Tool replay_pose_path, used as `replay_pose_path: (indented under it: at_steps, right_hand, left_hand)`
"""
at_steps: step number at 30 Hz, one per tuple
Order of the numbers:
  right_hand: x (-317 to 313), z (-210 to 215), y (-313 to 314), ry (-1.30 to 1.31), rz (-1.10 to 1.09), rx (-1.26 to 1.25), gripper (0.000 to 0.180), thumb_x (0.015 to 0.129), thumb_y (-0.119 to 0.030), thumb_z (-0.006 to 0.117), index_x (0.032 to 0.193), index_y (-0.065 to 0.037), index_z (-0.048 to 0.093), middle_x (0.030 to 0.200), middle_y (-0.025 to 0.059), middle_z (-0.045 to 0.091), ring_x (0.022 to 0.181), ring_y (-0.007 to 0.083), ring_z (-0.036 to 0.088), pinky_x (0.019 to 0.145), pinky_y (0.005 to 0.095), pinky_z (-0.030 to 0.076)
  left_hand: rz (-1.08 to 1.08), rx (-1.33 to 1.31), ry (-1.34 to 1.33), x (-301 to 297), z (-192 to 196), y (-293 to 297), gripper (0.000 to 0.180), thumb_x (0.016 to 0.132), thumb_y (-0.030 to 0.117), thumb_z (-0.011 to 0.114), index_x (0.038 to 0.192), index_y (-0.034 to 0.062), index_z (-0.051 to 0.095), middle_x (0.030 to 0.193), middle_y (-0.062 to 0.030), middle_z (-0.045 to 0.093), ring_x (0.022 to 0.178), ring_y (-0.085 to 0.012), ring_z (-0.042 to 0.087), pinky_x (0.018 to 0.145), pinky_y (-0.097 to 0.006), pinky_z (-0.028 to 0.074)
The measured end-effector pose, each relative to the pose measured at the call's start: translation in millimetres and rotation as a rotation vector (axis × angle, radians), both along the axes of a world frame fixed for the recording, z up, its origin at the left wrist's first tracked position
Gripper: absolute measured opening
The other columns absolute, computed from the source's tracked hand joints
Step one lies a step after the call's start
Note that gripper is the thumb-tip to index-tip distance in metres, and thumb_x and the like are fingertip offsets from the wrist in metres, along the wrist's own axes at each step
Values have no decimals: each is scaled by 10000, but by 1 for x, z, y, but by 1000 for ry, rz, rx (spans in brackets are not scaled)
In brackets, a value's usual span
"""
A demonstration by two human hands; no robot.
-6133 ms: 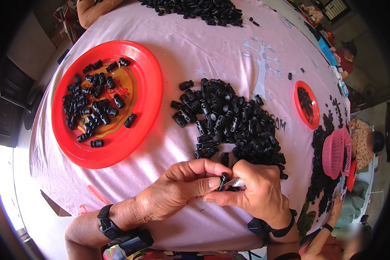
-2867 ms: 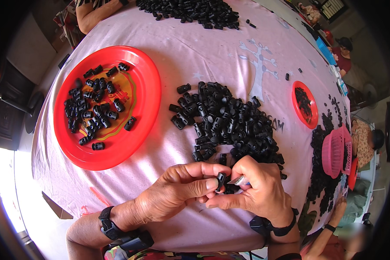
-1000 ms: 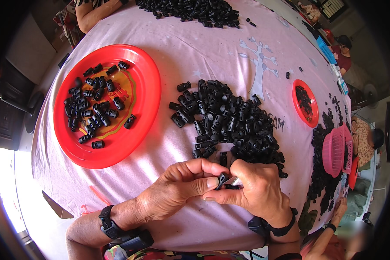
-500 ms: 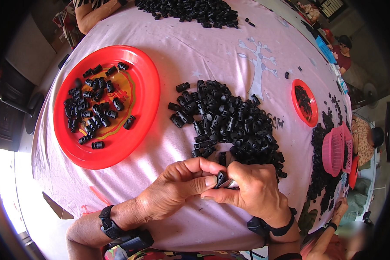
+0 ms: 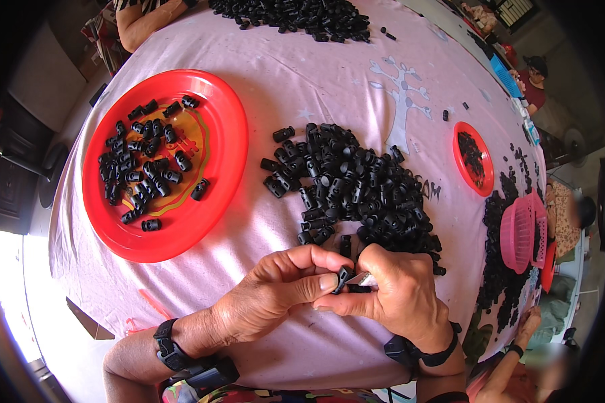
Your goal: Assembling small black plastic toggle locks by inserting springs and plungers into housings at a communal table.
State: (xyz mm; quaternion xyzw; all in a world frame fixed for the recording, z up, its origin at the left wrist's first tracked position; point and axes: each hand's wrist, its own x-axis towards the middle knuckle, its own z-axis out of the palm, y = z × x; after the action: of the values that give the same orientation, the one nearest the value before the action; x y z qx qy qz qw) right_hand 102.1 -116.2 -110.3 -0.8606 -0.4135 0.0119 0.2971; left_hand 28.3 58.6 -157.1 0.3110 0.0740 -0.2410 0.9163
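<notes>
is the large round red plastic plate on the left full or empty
The large red plate is partly filled: small black plastic cylinders cover some of it, leaving much bare.

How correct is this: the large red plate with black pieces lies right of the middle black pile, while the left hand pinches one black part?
The side is wrong: in the head view, the large red plate with black pieces lies left of the middle black pile. The left hand does pinch one black part.
</notes>
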Motion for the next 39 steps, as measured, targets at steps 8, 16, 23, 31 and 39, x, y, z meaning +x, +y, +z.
replay_pose_path:
  at_steps: [8,16,23,31,39]
  right_hand:
    - [-1,-1,-1,-18,-2,-13,587,602,-516,822,608,-76,434,499,60,502,441,218,569,427,317,454]
    - [0,0,0,-25,4,-18,587,600,-517,821,613,-76,435,504,60,503,446,220,573,427,319,456]
    - [0,-1,-1,-31,12,-26,581,615,-517,813,610,-74,437,500,62,496,442,226,569,422,321,451]
    - [0,-1,0,-82,33,-40,580,626,-524,804,597,-75,439,495,64,501,429,225,563,415,317,447]
    - [-1,1,-1,-22,4,-16,575,610,-515,817,616,-72,450,505,64,515,438,219,574,424,315,457]
  left_hand:
    - [-5,16,12,0,1,0,275,933,110,577,1193,22,561,1085,-15,610,985,-68,541,880,-218,427]
    - [-13,8,-1,0,-1,1,282,934,109,576,1200,18,556,1098,-27,611,995,-75,544,888,-216,427]
    - [-18,14,0,1,1,1,279,935,106,572,1200,18,557,1097,-28,613,1004,-77,545,895,-218,427]
    - [4,-5,-21,0,0,1,271,931,102,577,1189,19,563,1090,-25,613,1009,-78,544,898,-223,426]
    - [4,-24,14,-1,-1,-1,265,928,98,580,1181,21,566,1081,-14,610,996,-78,548,886,-224,431]
